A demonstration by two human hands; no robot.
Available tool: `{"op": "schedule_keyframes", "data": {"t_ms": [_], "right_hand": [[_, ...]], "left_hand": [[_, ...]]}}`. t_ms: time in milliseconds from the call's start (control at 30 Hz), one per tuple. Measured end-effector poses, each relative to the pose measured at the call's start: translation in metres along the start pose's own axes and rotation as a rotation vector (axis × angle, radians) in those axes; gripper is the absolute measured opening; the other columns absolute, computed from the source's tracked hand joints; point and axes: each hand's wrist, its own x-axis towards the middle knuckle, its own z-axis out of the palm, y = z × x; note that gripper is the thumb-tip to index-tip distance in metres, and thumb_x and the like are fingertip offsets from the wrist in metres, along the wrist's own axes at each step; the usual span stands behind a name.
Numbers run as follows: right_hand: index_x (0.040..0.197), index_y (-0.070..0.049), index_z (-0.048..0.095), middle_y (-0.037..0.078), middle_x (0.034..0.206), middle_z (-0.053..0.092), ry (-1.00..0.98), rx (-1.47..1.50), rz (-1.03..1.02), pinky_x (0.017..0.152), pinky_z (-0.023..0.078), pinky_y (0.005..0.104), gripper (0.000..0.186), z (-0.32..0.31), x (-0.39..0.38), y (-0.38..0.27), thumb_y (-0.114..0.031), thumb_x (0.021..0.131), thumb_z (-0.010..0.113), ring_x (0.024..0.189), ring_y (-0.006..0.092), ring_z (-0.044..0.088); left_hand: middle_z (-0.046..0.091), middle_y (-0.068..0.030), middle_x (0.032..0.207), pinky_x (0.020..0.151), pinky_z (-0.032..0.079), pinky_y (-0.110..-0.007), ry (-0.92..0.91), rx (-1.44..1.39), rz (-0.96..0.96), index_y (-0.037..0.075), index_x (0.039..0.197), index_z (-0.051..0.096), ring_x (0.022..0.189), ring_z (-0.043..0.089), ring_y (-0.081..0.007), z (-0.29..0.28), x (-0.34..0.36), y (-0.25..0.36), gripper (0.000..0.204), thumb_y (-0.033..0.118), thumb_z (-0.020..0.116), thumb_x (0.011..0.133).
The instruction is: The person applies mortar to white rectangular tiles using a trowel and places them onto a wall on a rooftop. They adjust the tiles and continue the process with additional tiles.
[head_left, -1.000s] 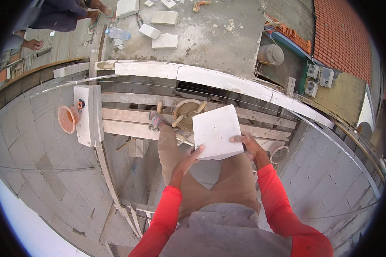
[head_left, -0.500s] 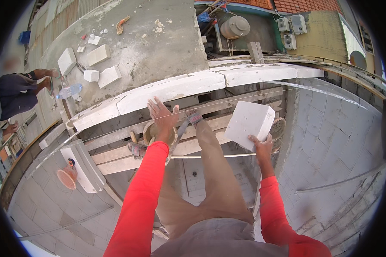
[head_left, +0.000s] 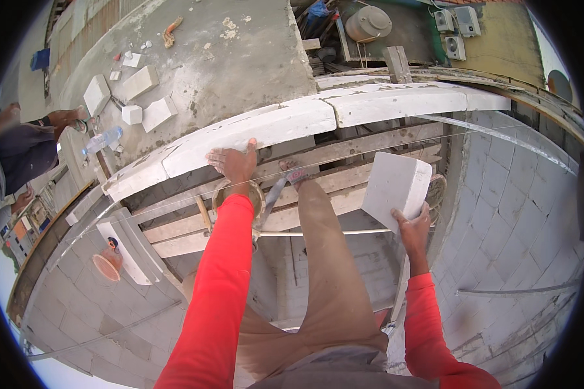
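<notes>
My right hand [head_left: 414, 228] grips a white lightweight block [head_left: 396, 187] by its lower right corner and holds it tilted above the scaffold boards. To the left, my left hand [head_left: 233, 162] is open, fingers spread, at the near edge of a row of white wall blocks [head_left: 253, 128]. Its thumb reaches up onto that edge; whether the palm presses on the face cannot be told. Just below this hand is a bucket [head_left: 256, 204], partly hidden by my wrist. A thin string line [head_left: 344, 154] runs across, close to the left wrist and over the held block's side.
Wooden scaffold boards [head_left: 175, 243] lie below, with my sandalled foot on them and gaps beside. Loose blocks [head_left: 141, 82] and a plastic bottle [head_left: 104, 139] lie on the concrete slab beyond. Another person [head_left: 29, 155] is at far left. An orange bucket [head_left: 108, 264] hangs by stacked panels.
My left hand has turned, its fingers now pointing left and its thumb up at the wall edge. The held block has shifted right and tilted more. The other person appears a little changed in pose.
</notes>
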Motion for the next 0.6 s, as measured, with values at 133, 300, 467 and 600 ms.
{"op": "schedule_keyframes", "data": {"t_ms": [133, 300, 467, 600], "right_hand": [[0.137, 0.009, 0.054, 0.025, 0.122, 0.07, -0.038, 0.045, -0.04, 0.102, 0.052, 0.0423, 0.077, -0.008, -0.013, -0.011, -0.018, 0.075, 0.091, 0.113, 0.0343, 0.069], [0.132, 0.009, 0.057, 0.024, 0.118, 0.072, -0.06, 0.088, -0.111, 0.098, 0.054, 0.0428, 0.071, -0.02, -0.027, -0.025, -0.017, 0.075, 0.089, 0.106, 0.0338, 0.071], [0.132, 0.009, 0.056, 0.024, 0.117, 0.072, -0.018, 0.05, -0.165, 0.097, 0.055, 0.0437, 0.07, -0.006, 0.0, -0.034, -0.019, 0.077, 0.09, 0.107, 0.0337, 0.071], [0.134, 0.008, 0.054, 0.025, 0.116, 0.072, -0.013, 0.133, -0.233, 0.095, 0.055, 0.0441, 0.073, 0.021, 0.037, -0.043, -0.021, 0.078, 0.09, 0.106, 0.0349, 0.071]], "left_hand": [[-0.004, -0.0515, 0.165, 0.131, 0.005, -0.061, -0.017, 0.034, 0.015, -0.026, 0.157, -0.004, 0.158, -0.004, -0.062, -0.004, 0.004, 0.005, 0.152, 0.086, 0.066, 0.082], [-0.005, -0.0513, 0.165, 0.13, 0.004, -0.062, -0.087, 0.048, -0.033, -0.027, 0.156, -0.004, 0.158, -0.006, -0.0624, -0.003, 0.009, 0.007, 0.152, 0.085, 0.068, 0.082], [-0.005, -0.0507, 0.165, 0.13, 0.006, -0.064, -0.048, 0.029, -0.025, -0.026, 0.157, -0.004, 0.158, -0.007, -0.0622, 0.006, 0.013, 0.004, 0.151, 0.082, 0.071, 0.082], [-0.003, -0.05, 0.166, 0.13, 0.01, -0.064, 0.025, -0.009, -0.018, -0.025, 0.158, -0.002, 0.159, -0.004, -0.061, 0.008, 0.009, 0.002, 0.151, 0.082, 0.072, 0.081]]}}
